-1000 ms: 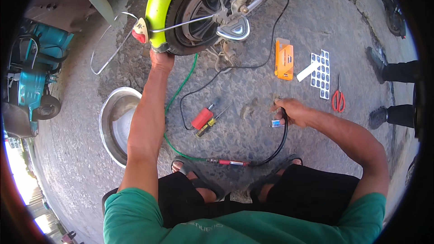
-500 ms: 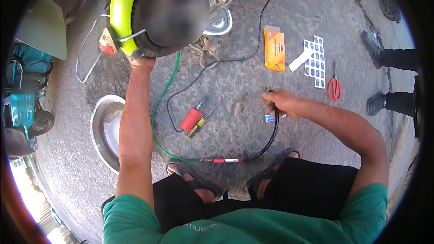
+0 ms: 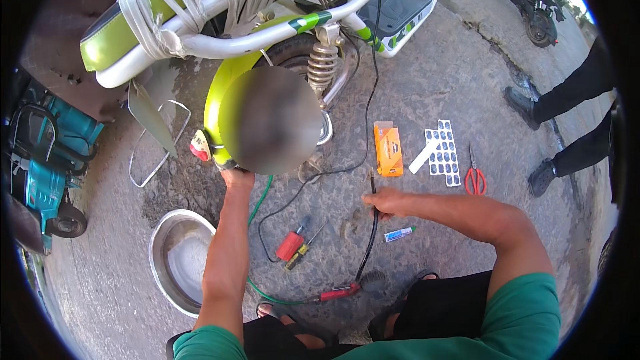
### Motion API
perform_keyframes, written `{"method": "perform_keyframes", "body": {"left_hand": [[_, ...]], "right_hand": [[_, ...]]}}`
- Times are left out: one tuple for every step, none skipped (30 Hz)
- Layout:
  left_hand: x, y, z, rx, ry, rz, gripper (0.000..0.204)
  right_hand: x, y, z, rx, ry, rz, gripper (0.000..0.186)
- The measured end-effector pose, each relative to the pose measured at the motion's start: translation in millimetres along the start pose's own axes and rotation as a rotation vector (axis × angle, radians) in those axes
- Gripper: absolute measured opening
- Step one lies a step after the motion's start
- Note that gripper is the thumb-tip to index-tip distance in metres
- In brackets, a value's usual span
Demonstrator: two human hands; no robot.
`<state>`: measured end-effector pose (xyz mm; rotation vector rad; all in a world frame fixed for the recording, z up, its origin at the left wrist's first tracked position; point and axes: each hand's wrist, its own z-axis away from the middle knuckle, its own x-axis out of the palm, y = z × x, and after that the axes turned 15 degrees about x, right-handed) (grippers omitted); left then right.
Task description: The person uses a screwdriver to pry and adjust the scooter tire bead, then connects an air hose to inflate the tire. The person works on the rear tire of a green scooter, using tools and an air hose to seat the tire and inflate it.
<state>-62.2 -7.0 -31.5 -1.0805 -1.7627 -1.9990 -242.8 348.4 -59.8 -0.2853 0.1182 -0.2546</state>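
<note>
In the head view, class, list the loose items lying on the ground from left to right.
Metal basin → red-handled screwdriver → orange box → sheet of dark patches → red scissors.

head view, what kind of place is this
Probably an outdoor roadside spot for scooter tyre repair. A green scooter stands on rough concrete ground, with a patch sheet, red scissors and a metal basin laid out there.

Orange rectangular box (image 3: pixel 388 149) flat on ground. Just right: white strip (image 3: pixel 424 156) against patch sheet (image 3: pixel 445 152), white with dark ovals. Small white-blue tube (image 3: pixel 399 234) lower.
</note>
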Motion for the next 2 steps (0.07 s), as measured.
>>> {"method": "perform_keyframes", "body": {"left_hand": [[-0.2,-0.3,3.5,0.046,0.0,-0.014,0.071],[0.2,-2.2,5.3,0.093,-0.001,-0.027,0.075]], "right_hand": [[2.4,2.6,-1.5,0.005,-0.028,0.015,0.047],[2.8,3.2,-3.8,0.027,-0.049,0.022,0.05]]}}
